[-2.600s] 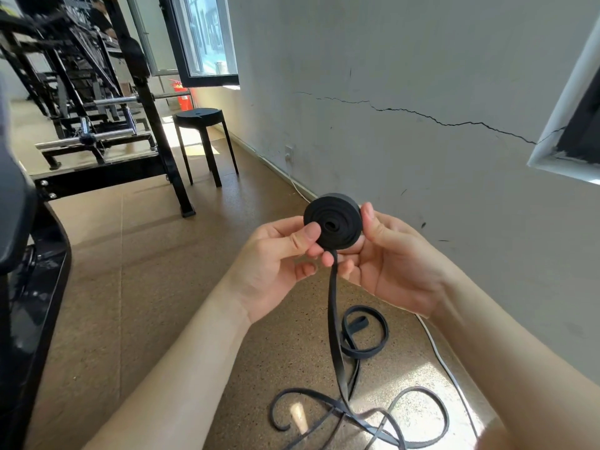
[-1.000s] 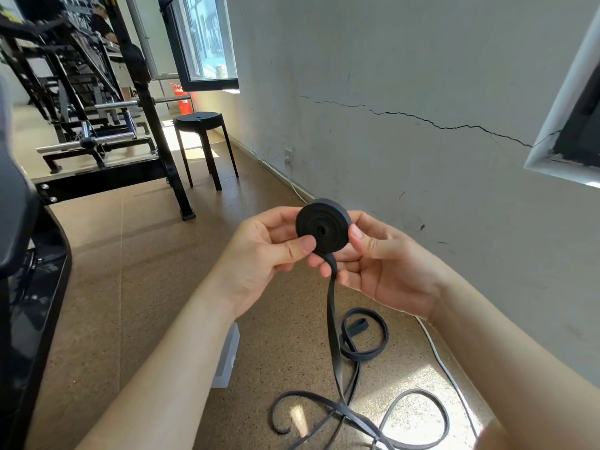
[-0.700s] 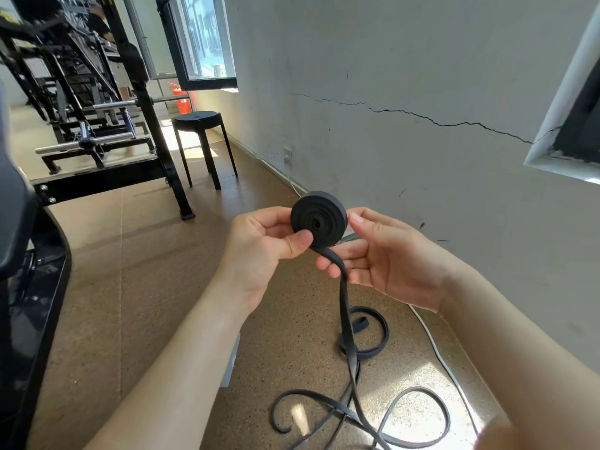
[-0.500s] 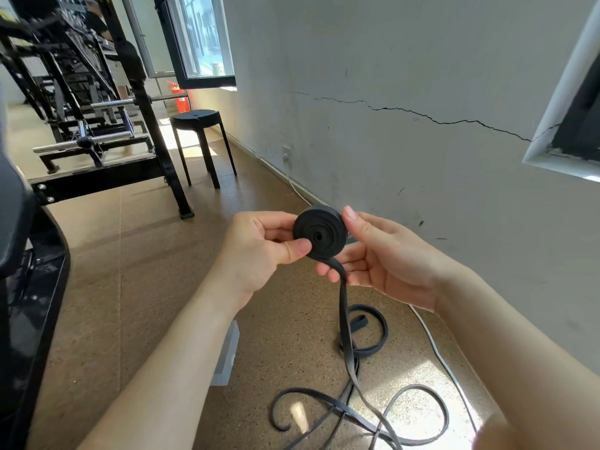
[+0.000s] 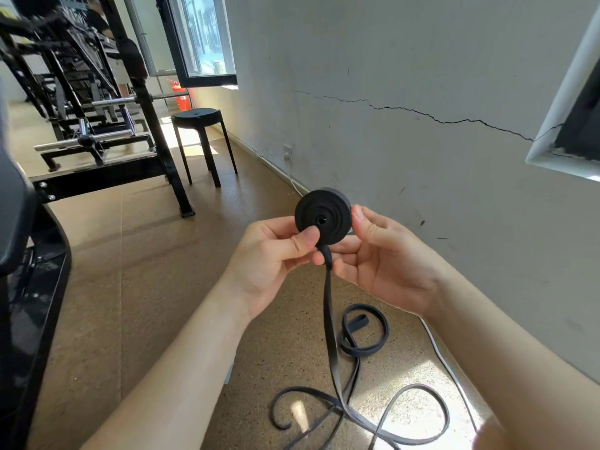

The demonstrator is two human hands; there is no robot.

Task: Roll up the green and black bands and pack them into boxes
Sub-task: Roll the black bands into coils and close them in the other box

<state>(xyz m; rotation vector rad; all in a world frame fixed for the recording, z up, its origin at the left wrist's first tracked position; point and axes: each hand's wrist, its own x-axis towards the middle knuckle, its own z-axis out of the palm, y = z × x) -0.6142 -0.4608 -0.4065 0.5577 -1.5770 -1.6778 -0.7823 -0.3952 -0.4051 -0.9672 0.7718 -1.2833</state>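
Note:
A black band is partly wound into a tight roll (image 5: 324,216) held up in front of me. My left hand (image 5: 269,258) pinches the roll, thumb pressed on its flat face near the centre hole. My right hand (image 5: 386,261) cups the roll's right edge, thumb on the rim, fingers curled behind. The unrolled tail (image 5: 331,326) hangs straight down from the roll and lies in loose loops on the floor (image 5: 363,332). No green band or box is clearly visible.
A cracked grey wall (image 5: 422,92) runs along the right, with a white cable (image 5: 444,355) at its foot. A black stool (image 5: 199,116) stands ahead by the window. Black gym machines (image 5: 81,102) fill the left. A pale flat object (image 5: 229,371) peeks out under my left forearm.
The roll has turned in my hands and taken up a little more band, and both hands shifted their hold. The loops on the floor have shifted slightly.

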